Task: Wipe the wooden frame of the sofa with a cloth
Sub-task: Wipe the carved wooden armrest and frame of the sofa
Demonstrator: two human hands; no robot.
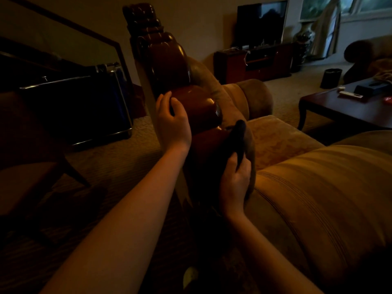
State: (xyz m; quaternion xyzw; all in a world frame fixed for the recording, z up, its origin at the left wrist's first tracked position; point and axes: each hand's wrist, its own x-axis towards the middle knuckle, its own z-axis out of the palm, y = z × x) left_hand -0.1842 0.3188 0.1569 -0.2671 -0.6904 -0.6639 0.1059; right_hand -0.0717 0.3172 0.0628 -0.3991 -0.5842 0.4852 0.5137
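Observation:
The sofa's carved wooden frame is glossy dark red-brown and runs up the middle of the view in rounded steps. My left hand rests on the left side of a rounded step, fingers curved against the wood. My right hand grips a dark cloth and holds it against the lower part of the frame, where the wood meets the upholstery. The cloth's lower part merges with shadow.
Tan sofa cushions fill the right side. A dark coffee table with small items stands at the right. A TV on a cabinet is at the back, a black bin nearby. A dark case and a chair are left.

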